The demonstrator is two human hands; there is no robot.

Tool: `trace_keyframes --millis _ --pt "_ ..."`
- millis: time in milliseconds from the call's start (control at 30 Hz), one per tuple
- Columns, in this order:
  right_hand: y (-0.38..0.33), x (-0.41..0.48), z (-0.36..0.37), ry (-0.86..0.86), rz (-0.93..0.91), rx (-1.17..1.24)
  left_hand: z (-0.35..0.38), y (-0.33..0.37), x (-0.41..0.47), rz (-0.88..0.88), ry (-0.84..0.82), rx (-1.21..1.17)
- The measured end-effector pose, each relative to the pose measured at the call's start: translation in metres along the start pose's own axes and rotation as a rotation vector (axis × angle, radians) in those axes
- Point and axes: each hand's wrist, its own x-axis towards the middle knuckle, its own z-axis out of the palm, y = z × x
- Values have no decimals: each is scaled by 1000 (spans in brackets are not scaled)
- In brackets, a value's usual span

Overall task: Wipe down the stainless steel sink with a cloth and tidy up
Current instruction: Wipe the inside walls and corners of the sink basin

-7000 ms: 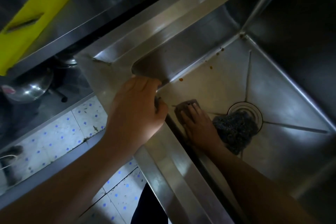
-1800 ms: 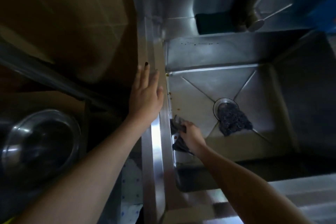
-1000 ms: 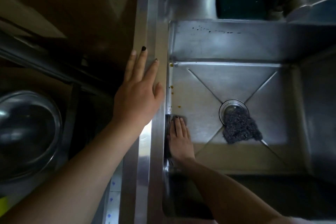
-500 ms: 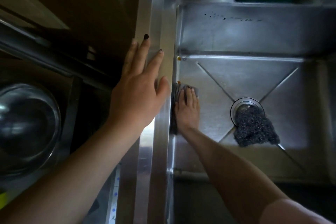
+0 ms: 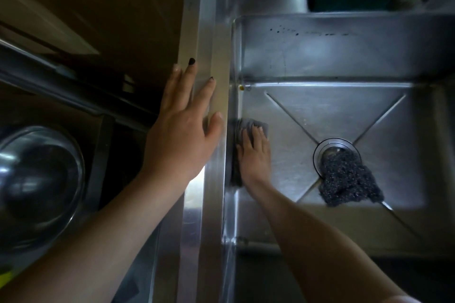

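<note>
cloth [image 5: 248, 128]: soft, limp, light; hold by flat palm pressure, beside sink [image 5: 320, 61] left wall
right hand [image 5: 254, 155]: fingers flat, pressing cloth down
left hand [image 5: 182, 135]: fingers spread, flat on sink rim

Both hands down flat — arms reaching in from the near edge

The left hand [image 5: 183, 135] lies palm-down, fingers spread and pointing far. The right hand [image 5: 254, 152] — lower and to the right — presses flat with fingers together, its forearm running back toward the near right.
</note>
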Motion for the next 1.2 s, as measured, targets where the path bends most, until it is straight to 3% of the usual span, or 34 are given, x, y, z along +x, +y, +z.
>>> trace_keyframes --millis 267,400,533,833,1200 --pt "3 -43 5 16 -12 -3 0 0 1 -8 -9 -5" --pt "4 -14 0 57 -111 -4 -1 1 1 -17 -9 -2" --pt "-1 32 -6 -2 -69 -16 -1 1 1 -18 -20 20" --pt "-5 112 -19 48 -129 -178 0 2 2 -4 -2 23" --pt "0 64 -16 29 -80 -77 -1 2 2 -17 2 25"
